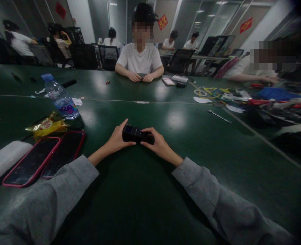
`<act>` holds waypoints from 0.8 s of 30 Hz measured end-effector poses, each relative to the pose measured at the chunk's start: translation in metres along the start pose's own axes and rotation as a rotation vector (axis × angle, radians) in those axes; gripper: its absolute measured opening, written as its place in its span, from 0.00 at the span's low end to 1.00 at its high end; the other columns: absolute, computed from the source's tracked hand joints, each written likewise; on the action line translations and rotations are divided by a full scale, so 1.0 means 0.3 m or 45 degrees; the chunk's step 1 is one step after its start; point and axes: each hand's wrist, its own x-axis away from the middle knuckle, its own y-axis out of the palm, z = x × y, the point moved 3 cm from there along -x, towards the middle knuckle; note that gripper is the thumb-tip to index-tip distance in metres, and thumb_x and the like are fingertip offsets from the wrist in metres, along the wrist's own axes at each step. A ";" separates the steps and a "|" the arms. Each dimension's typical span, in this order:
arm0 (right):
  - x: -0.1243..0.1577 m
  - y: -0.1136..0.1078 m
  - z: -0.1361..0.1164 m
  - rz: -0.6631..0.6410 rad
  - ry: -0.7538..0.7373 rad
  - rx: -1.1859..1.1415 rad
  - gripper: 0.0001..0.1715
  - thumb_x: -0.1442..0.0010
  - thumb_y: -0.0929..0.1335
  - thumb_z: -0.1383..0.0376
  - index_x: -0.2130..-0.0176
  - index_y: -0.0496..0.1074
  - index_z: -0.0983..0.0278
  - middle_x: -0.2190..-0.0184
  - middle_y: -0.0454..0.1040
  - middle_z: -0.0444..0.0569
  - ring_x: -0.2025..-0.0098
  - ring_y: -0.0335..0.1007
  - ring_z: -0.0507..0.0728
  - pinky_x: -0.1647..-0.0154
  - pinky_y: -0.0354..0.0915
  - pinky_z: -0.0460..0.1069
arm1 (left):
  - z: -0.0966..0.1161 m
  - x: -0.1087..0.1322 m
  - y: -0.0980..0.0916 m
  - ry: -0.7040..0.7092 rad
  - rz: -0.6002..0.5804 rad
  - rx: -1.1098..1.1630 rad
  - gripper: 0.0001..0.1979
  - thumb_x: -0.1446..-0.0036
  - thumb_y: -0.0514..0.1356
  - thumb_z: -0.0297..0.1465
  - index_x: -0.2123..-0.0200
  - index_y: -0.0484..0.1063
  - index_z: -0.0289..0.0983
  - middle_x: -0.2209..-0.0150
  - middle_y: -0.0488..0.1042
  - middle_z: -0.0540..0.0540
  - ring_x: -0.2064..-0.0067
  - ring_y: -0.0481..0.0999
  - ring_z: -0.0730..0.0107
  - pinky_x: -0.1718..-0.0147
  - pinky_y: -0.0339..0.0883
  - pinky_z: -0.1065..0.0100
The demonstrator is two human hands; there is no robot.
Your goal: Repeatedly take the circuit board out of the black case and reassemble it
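Observation:
A small black device with a little screen (133, 133) is held level just above or on the green tabletop, in front of me; I cannot tell if it touches the surface. My left hand (116, 139) grips its left end, thumb along the near side and fingers behind. At the right end my right hand (157, 140) closes on it, with fingers over the top and the thumb at the near edge. Small light marks show on the device's upper face; its exact kind is unclear.
To the left lie two red-edged phones (31, 161), a white power bank (6, 160), a yellow packet (47, 126) and a plastic bottle (61, 97). A wrench (219, 116) and a pile of cables (217, 93) are at the right. Across the table (137, 204) sits a person (140, 58).

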 end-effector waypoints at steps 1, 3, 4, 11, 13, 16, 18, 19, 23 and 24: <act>0.000 0.000 0.000 -0.005 0.004 0.003 0.25 0.45 0.71 0.67 0.49 0.64 0.58 0.52 0.70 0.50 0.49 0.71 0.61 0.49 0.70 0.63 | 0.000 0.000 0.000 -0.013 -0.001 -0.003 0.54 0.56 0.70 0.43 0.33 0.41 0.41 0.39 0.60 0.36 0.37 0.58 0.44 0.41 0.53 0.41; 0.000 -0.002 -0.002 -0.008 -0.004 0.012 0.24 0.45 0.71 0.67 0.49 0.63 0.58 0.52 0.70 0.50 0.50 0.71 0.60 0.50 0.70 0.62 | 0.000 0.001 -0.001 -0.037 -0.003 -0.004 0.54 0.56 0.69 0.44 0.33 0.42 0.41 0.39 0.60 0.36 0.37 0.58 0.44 0.41 0.54 0.42; 0.000 -0.002 -0.004 -0.008 -0.020 0.023 0.24 0.45 0.71 0.68 0.50 0.63 0.58 0.52 0.69 0.50 0.50 0.71 0.60 0.50 0.70 0.62 | 0.000 0.002 -0.001 -0.045 0.001 -0.003 0.54 0.56 0.69 0.44 0.33 0.42 0.41 0.39 0.60 0.36 0.37 0.58 0.44 0.42 0.55 0.42; 0.002 -0.004 -0.017 0.012 -0.163 0.114 0.24 0.46 0.71 0.69 0.51 0.62 0.59 0.54 0.68 0.50 0.52 0.69 0.60 0.52 0.70 0.59 | 0.019 0.008 -0.007 -0.097 0.000 -0.004 0.49 0.56 0.69 0.46 0.35 0.50 0.39 0.40 0.60 0.34 0.39 0.60 0.45 0.44 0.58 0.43; 0.003 -0.005 -0.019 0.009 -0.177 0.129 0.24 0.46 0.71 0.69 0.52 0.62 0.58 0.54 0.67 0.50 0.52 0.69 0.60 0.52 0.69 0.59 | 0.025 0.008 -0.009 -0.091 -0.001 -0.015 0.48 0.57 0.69 0.46 0.36 0.53 0.39 0.41 0.62 0.35 0.39 0.60 0.45 0.44 0.58 0.43; 0.003 -0.003 -0.019 0.001 -0.191 0.136 0.24 0.47 0.70 0.70 0.52 0.61 0.58 0.54 0.66 0.50 0.52 0.68 0.60 0.52 0.69 0.58 | 0.029 0.008 -0.012 -0.075 -0.010 -0.015 0.44 0.57 0.70 0.45 0.38 0.57 0.41 0.43 0.64 0.37 0.41 0.62 0.46 0.45 0.60 0.43; 0.003 0.000 -0.015 0.006 -0.187 0.129 0.24 0.47 0.70 0.70 0.52 0.61 0.58 0.54 0.66 0.50 0.52 0.68 0.61 0.52 0.69 0.58 | 0.031 0.007 -0.014 -0.053 -0.012 -0.006 0.42 0.56 0.70 0.43 0.40 0.59 0.41 0.44 0.65 0.38 0.42 0.64 0.47 0.46 0.61 0.44; 0.002 0.001 -0.013 0.008 -0.181 0.123 0.24 0.47 0.70 0.69 0.52 0.61 0.58 0.54 0.66 0.50 0.52 0.68 0.61 0.52 0.69 0.58 | 0.031 0.007 -0.015 -0.040 -0.012 0.000 0.41 0.56 0.70 0.43 0.40 0.60 0.42 0.44 0.66 0.38 0.43 0.64 0.48 0.46 0.61 0.45; 0.003 0.006 -0.008 0.005 -0.166 0.114 0.24 0.47 0.70 0.69 0.52 0.60 0.58 0.55 0.66 0.50 0.53 0.67 0.60 0.52 0.68 0.58 | 0.032 0.004 -0.016 0.001 -0.027 0.070 0.38 0.55 0.70 0.39 0.42 0.61 0.43 0.46 0.68 0.40 0.45 0.67 0.50 0.47 0.62 0.47; 0.004 0.006 -0.010 0.003 -0.169 0.115 0.24 0.46 0.70 0.68 0.51 0.60 0.59 0.55 0.65 0.51 0.53 0.67 0.60 0.52 0.68 0.58 | 0.033 0.003 -0.015 0.011 -0.038 0.105 0.38 0.55 0.70 0.38 0.42 0.61 0.43 0.46 0.68 0.40 0.45 0.68 0.51 0.48 0.62 0.47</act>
